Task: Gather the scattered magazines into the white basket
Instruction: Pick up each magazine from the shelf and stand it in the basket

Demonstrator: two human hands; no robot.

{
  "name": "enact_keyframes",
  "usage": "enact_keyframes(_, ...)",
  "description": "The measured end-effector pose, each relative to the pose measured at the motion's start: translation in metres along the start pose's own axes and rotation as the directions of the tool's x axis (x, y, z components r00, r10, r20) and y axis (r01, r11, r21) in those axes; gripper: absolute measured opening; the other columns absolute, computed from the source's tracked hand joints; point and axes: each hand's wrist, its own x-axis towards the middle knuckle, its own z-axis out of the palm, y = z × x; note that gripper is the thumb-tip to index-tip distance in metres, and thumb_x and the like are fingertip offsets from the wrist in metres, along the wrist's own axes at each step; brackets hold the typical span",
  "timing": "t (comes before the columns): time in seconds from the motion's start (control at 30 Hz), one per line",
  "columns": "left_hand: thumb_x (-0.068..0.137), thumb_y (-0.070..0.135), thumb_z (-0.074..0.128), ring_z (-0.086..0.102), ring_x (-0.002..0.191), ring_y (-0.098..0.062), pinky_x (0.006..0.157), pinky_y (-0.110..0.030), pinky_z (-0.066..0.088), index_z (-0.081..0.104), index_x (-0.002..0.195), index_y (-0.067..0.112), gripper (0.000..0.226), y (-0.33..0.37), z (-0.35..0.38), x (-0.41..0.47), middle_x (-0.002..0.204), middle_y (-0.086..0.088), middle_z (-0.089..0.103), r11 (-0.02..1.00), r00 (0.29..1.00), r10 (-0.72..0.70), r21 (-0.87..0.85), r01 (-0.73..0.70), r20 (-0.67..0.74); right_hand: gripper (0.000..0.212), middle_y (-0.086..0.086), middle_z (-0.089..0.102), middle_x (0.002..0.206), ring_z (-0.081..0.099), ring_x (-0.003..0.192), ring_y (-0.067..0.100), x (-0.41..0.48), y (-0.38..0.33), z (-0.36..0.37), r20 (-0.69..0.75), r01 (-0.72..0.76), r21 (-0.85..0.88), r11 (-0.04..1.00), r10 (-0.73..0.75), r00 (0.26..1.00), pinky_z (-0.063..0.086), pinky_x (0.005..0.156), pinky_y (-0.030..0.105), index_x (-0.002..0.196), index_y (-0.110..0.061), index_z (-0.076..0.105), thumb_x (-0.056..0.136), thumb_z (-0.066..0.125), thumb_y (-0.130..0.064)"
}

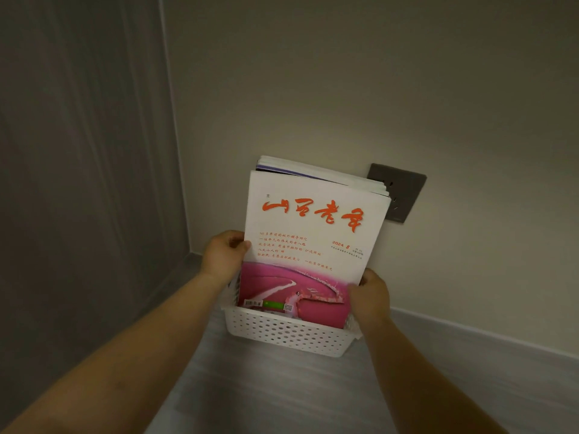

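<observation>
Magazine stack point(313, 233) stands upright in white basket point(288, 332) on floor, against wall. Left hand point(224, 256) and right hand point(369, 297) grasp its side edges. Likely floppy, glossy, moderately heavy; hold low, both sides.

Centre frame, a stack of magazines point(316, 233) stands upright in the white basket point(288, 332) on the grey floor point(266, 389). Left hand point(224, 255) grips its left edge, right hand point(369, 297) its lower right corner. A dark wall socket point(404, 189) sits behind.
</observation>
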Motion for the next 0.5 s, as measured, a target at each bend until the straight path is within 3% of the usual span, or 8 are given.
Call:
enact_keyframes(0.07,0.090,0.012,0.047,0.053,0.113,-0.031,0.092,-0.040,0.045,0.051,0.119,0.006,0.030,0.000,0.005,-0.001,0.126,-0.015,0.056,0.999,0.997,0.034,0.045,-0.031,-0.066,0.033,0.020,0.059,0.118,0.057,0.101,0.029,0.001,-0.002,-0.002,-0.072,0.042,-0.017,0.999,-0.043,0.996,0.046,0.077,0.028,0.112,0.000,0.054,0.082,0.042,0.009)
enact_keyframes(0.17,0.092,0.008,0.040,0.040,0.128,-0.030,0.101,-0.046,0.040,0.033,0.135,0.016,0.045,0.000,0.011,-0.001,0.142,-0.011,0.040,0.999,0.995,0.045,0.016,-0.044,-0.092,0.043,0.016,0.043,0.135,0.046,0.121,0.029,-0.001,-0.003,0.000,-0.140,0.072,0.003,0.997,-0.070,0.988,0.046,0.097,0.043,0.126,-0.004,0.041,0.085,0.044,0.008)
enact_keyframes(0.23,0.093,0.007,0.035,0.037,0.131,-0.031,0.103,-0.048,0.038,0.028,0.137,0.018,0.046,-0.002,0.015,-0.001,0.144,-0.010,0.037,0.999,0.999,0.041,0.016,-0.041,-0.002,0.056,0.014,0.038,0.140,0.044,0.125,0.031,-0.004,-0.003,0.006,-0.072,0.052,0.073,0.996,-0.046,0.996,0.047,0.096,0.052,0.137,-0.011,0.027,0.086,0.044,0.008)
enact_keyframes(0.33,0.094,0.007,0.031,0.038,0.129,-0.031,0.102,-0.049,0.038,0.031,0.132,0.017,0.039,-0.002,0.021,-0.003,0.138,-0.010,0.043,0.996,0.986,0.072,0.034,-0.078,0.151,0.061,0.013,0.043,0.137,0.045,0.124,0.029,-0.005,-0.005,0.013,0.009,0.079,0.099,0.992,-0.080,0.997,0.047,0.096,0.053,0.137,-0.015,0.025,0.084,0.043,0.012)
enact_keyframes(0.5,0.093,0.013,0.038,0.040,0.128,-0.031,0.103,-0.048,0.036,0.034,0.131,0.015,0.039,-0.001,0.016,-0.005,0.139,-0.010,0.045,1.000,0.988,0.021,0.002,-0.021,0.153,0.061,0.012,0.046,0.134,0.048,0.121,0.030,-0.002,-0.005,0.010,0.057,0.050,0.103,0.993,-0.056,0.997,0.049,0.092,0.054,0.136,-0.016,0.027,0.084,0.048,0.009)
